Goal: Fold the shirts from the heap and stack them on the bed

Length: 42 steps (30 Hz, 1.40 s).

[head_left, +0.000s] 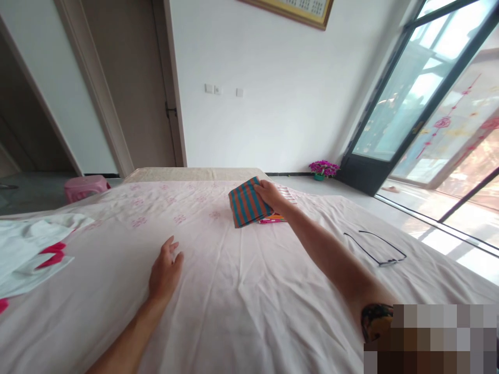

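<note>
My right hand (pixel 270 194) grips the right edge of a folded cloth (pixel 249 203) with blue and orange stripes. The cloth is tilted, its flat face toward me. Behind and under its right side lies a pink and orange patterned folded cloth (pixel 272 220), partly hidden by my hand and forearm. A white striped piece of fabric (pixel 286 194) shows just beyond my wrist. My left hand (pixel 167 267) is over the pale bedsheet (pixel 218 311), fingers loosely bent and apart, with nothing in it.
Eyeglasses (pixel 384 254) lie on the sheet to the right. White fabric with red parts (pixel 31 254) is heaped at the left. Beyond the bed are a pink plastic stool (pixel 86 188), a potted purple flower (pixel 323 169) and a glass door (pixel 390 124).
</note>
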### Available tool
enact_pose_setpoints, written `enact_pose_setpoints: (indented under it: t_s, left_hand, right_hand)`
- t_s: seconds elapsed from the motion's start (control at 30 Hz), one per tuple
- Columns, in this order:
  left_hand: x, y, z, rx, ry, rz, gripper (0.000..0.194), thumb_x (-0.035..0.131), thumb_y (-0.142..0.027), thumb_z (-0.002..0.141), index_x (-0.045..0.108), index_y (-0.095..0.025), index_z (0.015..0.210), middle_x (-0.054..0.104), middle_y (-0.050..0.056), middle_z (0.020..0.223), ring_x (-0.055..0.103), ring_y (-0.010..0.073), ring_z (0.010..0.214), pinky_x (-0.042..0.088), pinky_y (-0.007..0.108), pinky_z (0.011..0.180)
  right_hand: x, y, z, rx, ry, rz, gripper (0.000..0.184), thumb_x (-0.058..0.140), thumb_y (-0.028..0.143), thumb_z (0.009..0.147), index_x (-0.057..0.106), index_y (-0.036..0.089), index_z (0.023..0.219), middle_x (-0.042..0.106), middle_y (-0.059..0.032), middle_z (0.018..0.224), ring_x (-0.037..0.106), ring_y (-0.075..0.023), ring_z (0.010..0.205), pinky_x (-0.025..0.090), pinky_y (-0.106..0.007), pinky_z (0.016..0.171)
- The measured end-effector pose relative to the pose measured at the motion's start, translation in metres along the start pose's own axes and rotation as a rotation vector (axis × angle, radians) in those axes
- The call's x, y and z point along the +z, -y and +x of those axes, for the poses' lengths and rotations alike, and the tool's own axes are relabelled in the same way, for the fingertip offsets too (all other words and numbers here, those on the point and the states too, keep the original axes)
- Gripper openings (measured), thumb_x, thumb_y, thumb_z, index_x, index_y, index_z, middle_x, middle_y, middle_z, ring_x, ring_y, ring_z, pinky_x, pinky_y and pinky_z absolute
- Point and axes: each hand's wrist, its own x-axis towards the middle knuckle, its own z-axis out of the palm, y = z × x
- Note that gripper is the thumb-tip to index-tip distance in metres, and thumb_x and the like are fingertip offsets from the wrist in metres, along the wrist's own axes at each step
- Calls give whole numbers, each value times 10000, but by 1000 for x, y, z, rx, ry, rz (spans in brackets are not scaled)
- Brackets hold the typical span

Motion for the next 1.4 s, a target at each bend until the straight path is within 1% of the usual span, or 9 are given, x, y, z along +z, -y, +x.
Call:
enact_pose_setpoints:
  t_s: [0.23,0.47,0.67,0.83,0.97,1.07,1.23,1.33,1.4]
  left_hand:
    - [5,8,5,-20,21,-56,578,465,-396,866,379,-255,1419,624,83,1316,594,253,1202,474,420,997]
    - [10,17,12,-15,50,-70,600,476,-435,858,379,-270,1427,637,76,1301,590,259,1211,473,434,987]
    - [11,17,14,-28,60,-120,629,494,-463,847,383,-252,1430,630,89,1304,572,261,1232,447,443,1017]
    - [9,13,14,-32,84,-126,624,492,-489,861,381,-263,1432,643,83,1284,570,262,1226,446,447,999]
    - [10,14,16,-25,77,-122,622,494,-490,861,384,-264,1430,659,76,1263,587,256,1200,466,426,954]
    - [10,16,17,-21,71,-110,614,497,-473,862,385,-268,1430,663,68,1260,593,248,1194,477,407,930]
    - [10,17,16,-19,82,-106,609,488,-470,871,374,-271,1435,647,68,1285,585,254,1201,463,420,949]
    - [10,16,16,-22,90,-108,599,485,-473,870,381,-280,1427,643,63,1288,580,250,1206,459,418,960]
    - [10,16,16,-21,91,-116,586,484,-472,868,394,-287,1416,643,56,1288,582,240,1204,459,411,972]
  right_hand:
    - [-65,-45,70,55,-135,304,173,530,301,907,608,148,894,685,-45,797,631,-153,711,512,-245,653]
    - [-62,-105,80,262,-72,362,162,548,222,908,656,102,911,727,-101,791,670,-173,654,552,-295,661]
    - [-72,-121,87,268,-22,350,205,601,317,907,682,129,921,734,-68,750,674,-178,650,563,-295,670]
    - [-72,-130,87,323,-48,169,210,632,334,883,696,133,874,702,-40,658,654,-175,642,543,-264,648]
    - [-70,-130,89,274,-52,156,242,557,331,925,686,129,956,726,-47,771,663,-171,712,527,-245,655]
    - [-69,-129,92,214,-47,-49,301,495,366,957,682,139,1020,738,-56,884,667,-176,806,516,-241,706]
    - [-73,-133,89,289,-90,-389,350,509,397,930,699,118,1026,713,-139,1006,648,-266,967,486,-346,852]
    - [-73,-125,80,324,-168,-491,419,450,398,949,650,102,1169,636,-215,1202,574,-330,1139,428,-445,964]
    - [-66,-115,72,245,-220,-606,460,384,401,974,577,134,1294,548,-209,1351,487,-337,1251,375,-482,1028]
